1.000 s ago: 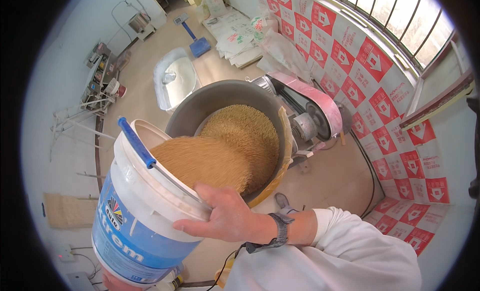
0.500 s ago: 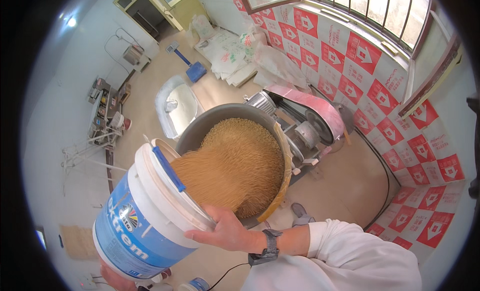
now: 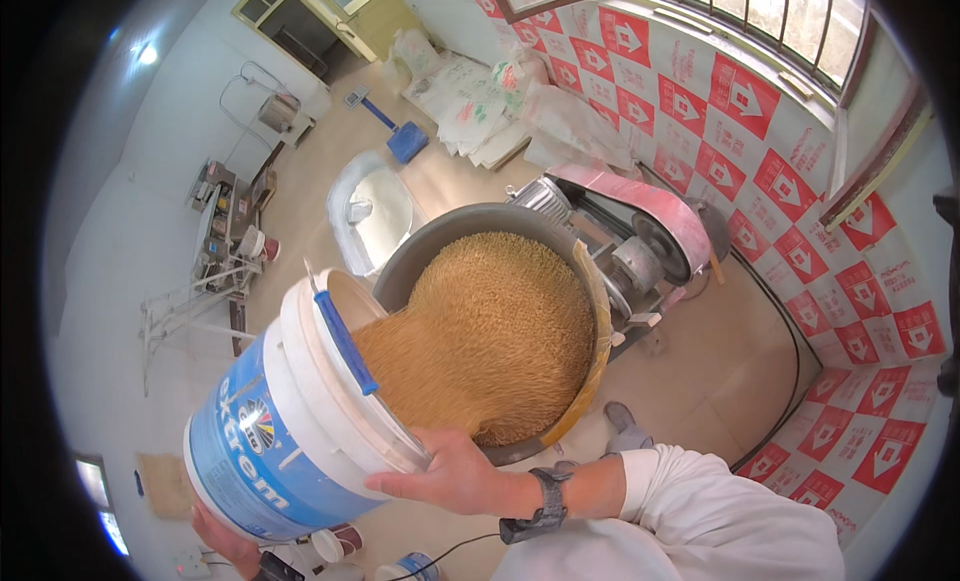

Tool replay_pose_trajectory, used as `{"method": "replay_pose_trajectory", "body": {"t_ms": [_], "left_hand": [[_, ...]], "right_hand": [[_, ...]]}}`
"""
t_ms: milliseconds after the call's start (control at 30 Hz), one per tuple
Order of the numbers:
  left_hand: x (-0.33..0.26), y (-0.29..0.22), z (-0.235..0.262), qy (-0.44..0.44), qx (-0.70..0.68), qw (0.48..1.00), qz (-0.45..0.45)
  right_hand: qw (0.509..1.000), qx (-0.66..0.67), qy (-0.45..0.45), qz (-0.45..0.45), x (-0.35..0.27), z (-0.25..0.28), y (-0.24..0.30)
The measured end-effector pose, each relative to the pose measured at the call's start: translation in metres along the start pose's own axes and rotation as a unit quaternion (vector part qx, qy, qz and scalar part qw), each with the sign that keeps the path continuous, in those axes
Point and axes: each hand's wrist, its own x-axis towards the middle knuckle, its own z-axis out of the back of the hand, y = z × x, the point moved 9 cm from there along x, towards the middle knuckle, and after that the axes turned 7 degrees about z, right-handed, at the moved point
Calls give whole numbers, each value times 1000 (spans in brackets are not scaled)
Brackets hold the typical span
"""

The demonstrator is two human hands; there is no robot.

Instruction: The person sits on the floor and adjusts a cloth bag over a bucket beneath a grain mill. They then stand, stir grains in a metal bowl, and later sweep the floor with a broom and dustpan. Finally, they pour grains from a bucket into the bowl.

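A white and blue plastic bucket [image 3: 300, 401] lies tipped on its side between my hands, its mouth over a large round grey tub [image 3: 412, 249]. Golden-brown grain [image 3: 505, 331] streams from the mouth, blurred by motion, onto the heap that fills the tub. My right hand [image 3: 455, 473] grips the near side of the bucket's rim, thumb along the outside. Under the bucket's base my left hand [image 3: 225, 536] supports it, with some of its fingers hidden. The bucket's blue handle grip [image 3: 345, 343] rests by the rim.
Right of the tub stands a motor with a pink belt guard [image 3: 660, 216]. Beyond it are a lined basin [image 3: 372, 206] of pale powder, a blue platform scale [image 3: 405, 141] and stacked white sacks [image 3: 470, 106]. A black cable [image 3: 800, 361] runs along the right wall.
The view has shifted slightly, so the tub and room sit further right. Grain still pours from the tilted bucket, and both hands keep their hold.
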Motion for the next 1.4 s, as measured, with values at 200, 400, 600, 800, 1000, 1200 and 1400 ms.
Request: {"method": "replay_pose_trajectory", "body": {"t_ms": [200,400,600,800,1000,1200,1400], "left_hand": [[9,-9,-4,53,36,998,-13],[20,-29,55,-184,-43,982,-27],[29,-33,6,63,30,998,-9],[23,-65,-5,-122,13,990,-67],[33,-49,9,-112,-40,992,-31],[40,-46,-9,-185,-40,981,-51],[43,-52,-42,-230,-20,971,-59]], "right_hand": [[998,-39,45,-3,-5,-1,13],[997,-28,25,68,18,-29,19],[1000,-3,28,6,7,-12,18],[998,7,45,53,24,-29,29],[999,-9,17,38,26,-19,32],[989,-69,26,126,30,-21,54],[985,-62,-16,160,23,-2,63]]}}
